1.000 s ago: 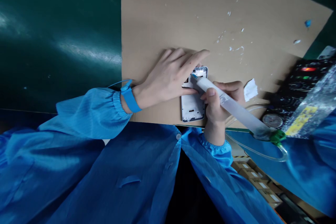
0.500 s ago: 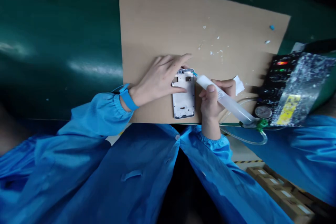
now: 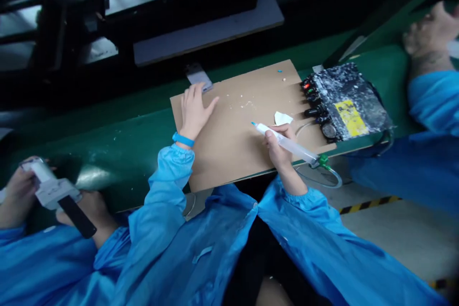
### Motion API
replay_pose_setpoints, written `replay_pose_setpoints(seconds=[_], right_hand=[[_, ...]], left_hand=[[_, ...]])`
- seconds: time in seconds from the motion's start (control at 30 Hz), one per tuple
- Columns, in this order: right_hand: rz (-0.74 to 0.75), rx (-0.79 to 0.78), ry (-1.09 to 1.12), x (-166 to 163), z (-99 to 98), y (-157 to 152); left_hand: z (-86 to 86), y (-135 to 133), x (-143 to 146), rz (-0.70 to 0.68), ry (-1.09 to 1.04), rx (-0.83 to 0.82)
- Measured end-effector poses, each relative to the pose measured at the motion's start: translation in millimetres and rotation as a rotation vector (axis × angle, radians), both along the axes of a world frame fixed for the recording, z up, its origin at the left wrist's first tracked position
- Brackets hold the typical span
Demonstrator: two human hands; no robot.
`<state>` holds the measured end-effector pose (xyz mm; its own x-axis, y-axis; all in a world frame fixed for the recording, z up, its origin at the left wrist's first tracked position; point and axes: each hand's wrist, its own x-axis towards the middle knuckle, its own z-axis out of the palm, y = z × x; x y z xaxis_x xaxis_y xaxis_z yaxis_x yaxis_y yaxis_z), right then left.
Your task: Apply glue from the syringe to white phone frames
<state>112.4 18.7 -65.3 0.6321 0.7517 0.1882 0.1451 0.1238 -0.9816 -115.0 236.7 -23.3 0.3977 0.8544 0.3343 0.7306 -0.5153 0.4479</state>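
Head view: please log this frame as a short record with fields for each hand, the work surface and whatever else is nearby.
left hand: left hand stretched to the far edge of the brown cardboard sheet, fingertips at a flat grey-white phone part; grip unclear
right hand: right hand wrapped around a translucent dispensing syringe with a blue tip, tip lifted off the sheet
surface: green conveyor belt under the sheet
on sheet: crumpled white paper scrap
right of sheet: black speckled controller box with yellow label
co-worker, left: hands hold a white handheld tool

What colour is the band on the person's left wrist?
Bright blue wristband, clearest in the head view, below the left hand.
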Motion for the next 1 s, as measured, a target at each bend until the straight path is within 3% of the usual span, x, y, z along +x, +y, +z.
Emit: replay_pose_setpoints(seconds=[0.17, 0.4, 0.63, 1.0], right_hand=[[-0.092, 0.030, 0.070, 28.3, 0.4, -41.7], [-0.106, 0.113, 0.134, 66.7, 1.5, -74.9], [0.037, -0.120, -0.083, 75.9, 9.7, -74.6], [0.149, -0.100, -0.290, 70.5, -7.2, -68.5]], left_hand=[[-3.2, -63.5, 15.2, -0.188, 0.091, -0.108], [13.4, -126.7, 53.6, -0.414, 0.035, -0.288], [-4.0, -142.9, 97.2, -0.414, 0.057, -0.328], [-15.5, -160.1, 120.3, -0.356, -0.042, -0.317]])
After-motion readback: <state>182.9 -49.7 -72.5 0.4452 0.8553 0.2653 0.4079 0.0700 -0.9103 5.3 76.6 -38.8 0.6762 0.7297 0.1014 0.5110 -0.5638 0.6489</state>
